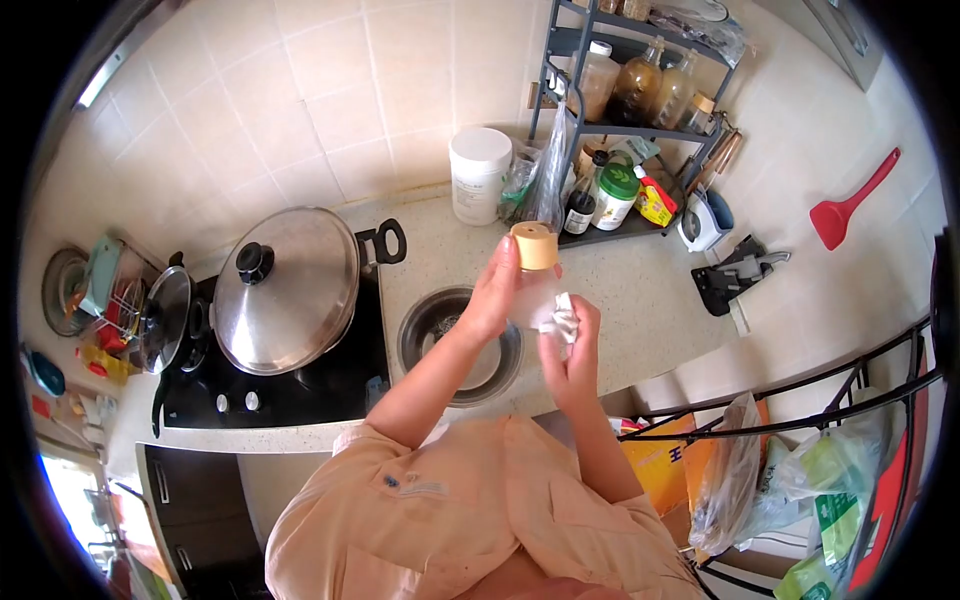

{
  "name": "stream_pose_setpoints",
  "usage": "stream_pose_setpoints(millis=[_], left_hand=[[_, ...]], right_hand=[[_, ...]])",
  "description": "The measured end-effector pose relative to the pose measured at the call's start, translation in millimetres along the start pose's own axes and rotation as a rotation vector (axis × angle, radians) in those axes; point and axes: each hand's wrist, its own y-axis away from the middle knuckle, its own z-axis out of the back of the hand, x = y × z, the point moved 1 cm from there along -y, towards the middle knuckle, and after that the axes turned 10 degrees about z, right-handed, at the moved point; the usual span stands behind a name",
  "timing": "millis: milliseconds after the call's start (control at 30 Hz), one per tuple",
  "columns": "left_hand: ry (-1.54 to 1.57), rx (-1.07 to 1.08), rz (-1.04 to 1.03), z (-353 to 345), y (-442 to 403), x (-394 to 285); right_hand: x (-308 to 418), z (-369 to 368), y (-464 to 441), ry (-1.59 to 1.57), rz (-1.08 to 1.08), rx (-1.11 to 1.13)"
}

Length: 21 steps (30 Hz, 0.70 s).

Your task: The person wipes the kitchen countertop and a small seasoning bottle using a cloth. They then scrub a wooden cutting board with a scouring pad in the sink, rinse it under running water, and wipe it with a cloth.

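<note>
Tan lid (535,246) uppermost, the clear jar (533,298) is held above the countertop (628,290), left hand (491,292) fingers curled around its side, right hand (576,368) fingers pinching soft white tissue (564,318) against it. Probably light, stiff-walled and slippery, it is best gripped around the body.

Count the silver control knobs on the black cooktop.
2: one knob on the left and another knob beside it, both near the front edge of the cooktop.
</note>
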Motion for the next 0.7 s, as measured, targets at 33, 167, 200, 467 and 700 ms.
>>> stream_pose_setpoints(millis=[33,167,200,467,700], left_hand=[[0.007,0.037,0.019,5.7,-1.3,0.0],[0.066,0.015,0.089,4.0,1.3,6.9],[0.076,0.009,0.097,1.6,3.1,8.5],[-0.254,-0.055,-0.217,-22.4,26.1,28.7],[-0.148,-0.057,-0.157,-9.5,21.7,17.4]], right_hand=[[4.1,3.1,-2.5,0.053,0.055,0.044],[16.0,4.6,-14.0,-0.220,-0.036,-0.239],[21.0,4.4,-21.5,-0.073,0.090,-0.172],[32.5,3.2,-69.9,0.383,0.297,-0.185],[27.6,-8.6,-40.6,0.317,0.330,-0.089]])
